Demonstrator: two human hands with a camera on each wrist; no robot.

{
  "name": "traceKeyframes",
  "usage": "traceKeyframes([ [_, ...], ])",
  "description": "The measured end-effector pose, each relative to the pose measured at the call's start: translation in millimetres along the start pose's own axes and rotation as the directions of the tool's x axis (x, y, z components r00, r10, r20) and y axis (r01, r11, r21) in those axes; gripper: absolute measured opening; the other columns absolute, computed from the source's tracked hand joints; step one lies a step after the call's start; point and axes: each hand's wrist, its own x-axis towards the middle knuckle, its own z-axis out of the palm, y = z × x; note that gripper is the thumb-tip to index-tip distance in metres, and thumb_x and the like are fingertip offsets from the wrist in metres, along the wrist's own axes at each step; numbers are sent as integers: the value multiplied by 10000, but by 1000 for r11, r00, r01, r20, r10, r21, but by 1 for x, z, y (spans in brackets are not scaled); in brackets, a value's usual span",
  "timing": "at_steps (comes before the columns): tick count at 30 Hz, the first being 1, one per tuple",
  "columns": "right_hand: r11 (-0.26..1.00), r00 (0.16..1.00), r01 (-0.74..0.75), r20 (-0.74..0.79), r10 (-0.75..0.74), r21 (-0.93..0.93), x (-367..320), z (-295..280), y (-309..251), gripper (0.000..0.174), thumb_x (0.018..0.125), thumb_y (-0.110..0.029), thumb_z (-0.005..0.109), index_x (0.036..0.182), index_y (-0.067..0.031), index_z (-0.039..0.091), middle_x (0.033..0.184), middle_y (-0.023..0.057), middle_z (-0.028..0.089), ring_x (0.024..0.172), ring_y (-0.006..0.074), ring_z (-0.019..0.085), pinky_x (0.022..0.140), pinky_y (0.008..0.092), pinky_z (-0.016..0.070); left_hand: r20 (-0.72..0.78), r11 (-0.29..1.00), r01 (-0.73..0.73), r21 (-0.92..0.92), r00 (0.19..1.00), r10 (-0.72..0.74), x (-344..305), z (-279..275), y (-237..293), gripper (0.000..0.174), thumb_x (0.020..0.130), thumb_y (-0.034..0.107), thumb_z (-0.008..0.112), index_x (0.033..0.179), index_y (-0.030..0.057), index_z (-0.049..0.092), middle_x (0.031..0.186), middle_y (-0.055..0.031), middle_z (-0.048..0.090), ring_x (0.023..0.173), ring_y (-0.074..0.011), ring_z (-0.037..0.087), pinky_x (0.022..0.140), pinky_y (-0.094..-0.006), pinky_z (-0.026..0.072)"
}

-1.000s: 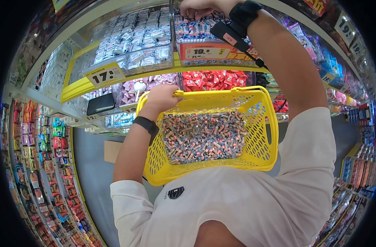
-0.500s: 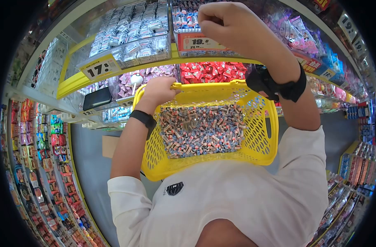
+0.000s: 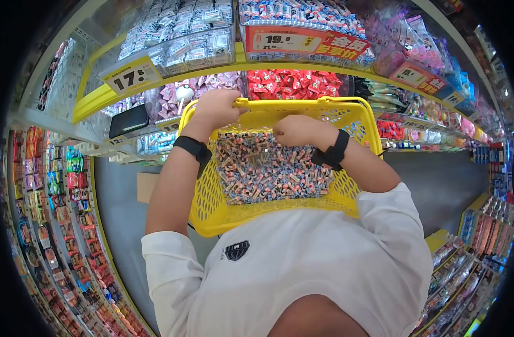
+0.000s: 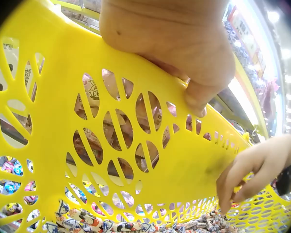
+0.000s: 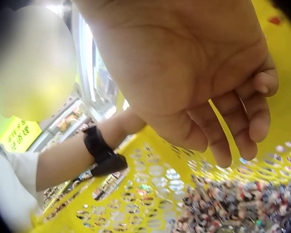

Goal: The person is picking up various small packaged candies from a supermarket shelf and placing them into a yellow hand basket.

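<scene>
A yellow plastic shopping basket [image 3: 203, 208] with slotted walls is in front of the body in the head view. Small twist-wrapped candies [image 3: 251, 180] cover its bottom in a thick layer. My left hand [image 3: 218, 109] grips the far rim near the left corner, fingers over the edge. Inside the basket, above the candies, hovers my right hand [image 3: 304, 132], palm down. In the right wrist view the fingers [image 5: 223, 148] hang loosely bent and spread a little, with nothing in the palm. The left wrist view shows the left hand [image 4: 169, 39] over the basket's rim.
Beyond the basket, a shelf holds clear bins of white-wrapped candies [image 3: 195, 50] and blue-and-white candies [image 3: 302, 14]. Red-wrapped candies [image 3: 290, 84] lie on the tier below. A black phone [image 3: 129, 121] rests at the lower shelf's edge. Packed snack racks [image 3: 54, 224] curve along the left.
My right hand has come back from the blue-and-white candy bin, down and toward me into the basket, its fingers loosening from a curl. The left hand keeps its hold on the rim.
</scene>
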Motion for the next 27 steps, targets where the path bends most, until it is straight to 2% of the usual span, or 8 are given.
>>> traceKeyframes([
  [4, 1000, 974, 1, 227, -2, 1, 32, 59, 32, 298, 836, -255, 549, 1001, -50, 688, 915, 194, 681, 836, 367, 648, 736, 491, 496, -16, 1000, -8, -2, 1000, 8, -1, 1, 0, 285, 794, 354, 712, 911, 101, 651, 853, -128, 675, 864, -350, 642, 742, -470, 486],
  [7, 997, 959, -3, 283, -19, 78, 31, 82, 38, 302, 852, -245, 547, 983, -11, 685, 927, 213, 674, 811, 379, 635, 725, 502, 486, -17, 1000, -8, -3, 1000, 8, -1, 1, -1, 286, 793, 352, 713, 910, 98, 651, 851, -131, 675, 861, -352, 642, 739, -473, 485],
  [10, 997, 964, 74, 257, -67, -20, 48, 121, 56, 281, 865, -213, 539, 911, 23, 684, 909, 228, 665, 787, 390, 624, 709, 508, 483, -16, 1000, -3, 0, 1000, 3, -1, 0, 0, 288, 792, 352, 714, 906, 96, 649, 849, -132, 673, 858, -354, 641, 737, -474, 485],
  [13, 998, 953, -25, 301, 42, -60, 39, 117, 45, 270, 840, -232, 522, 945, -48, 689, 902, 192, 677, 839, 385, 643, 765, 490, 492, -24, 1000, -9, -2, 1000, 9, -1, 1, -1, 290, 792, 353, 715, 902, 94, 647, 848, -131, 672, 856, -354, 641, 736, -474, 484],
  [16, 999, 974, -13, 225, 6, 29, 42, 125, 52, 245, 867, -177, 546, 832, 31, 673, 874, 218, 652, 754, 378, 613, 671, 503, 469, -22, 1000, -9, -5, 1000, 9, -1, 1, -1, 290, 791, 353, 716, 901, 94, 647, 848, -130, 672, 856, -353, 641, 735, -473, 484],
  [19, 995, 969, -92, 228, 95, -25, 44, 116, 48, 207, 867, -145, 546, 857, 16, 676, 862, 207, 649, 744, 363, 616, 657, 490, 464, -14, 1000, -3, -4, 1000, 3, -1, 1, 0, 289, 790, 350, 717, 900, 92, 646, 847, -129, 671, 856, -353, 641, 735, -472, 485],
  [25, 944, 993, 120, -47, -111, 307, 26, 85, 34, 180, 808, -75, 581, 950, -65, 690, 879, 173, 670, 786, 340, 630, 729, 441, 494, -5, 1000, 6, -3, 1000, -6, 0, 1, -1, 287, 789, 346, 718, 893, 90, 641, 845, -131, 668, 854, -352, 640, 733, -469, 484],
  [27, 937, 995, 103, -35, -97, 334, 22, 69, 22, 194, 808, -56, 574, 961, -72, 692, 885, 167, 669, 801, 336, 633, 742, 441, 495, -5, 1000, 8, -5, 1000, -8, 0, 2, -1, 286, 789, 347, 718, 889, 90, 639, 842, -131, 667, 852, -352, 640, 730, -468, 483],
])
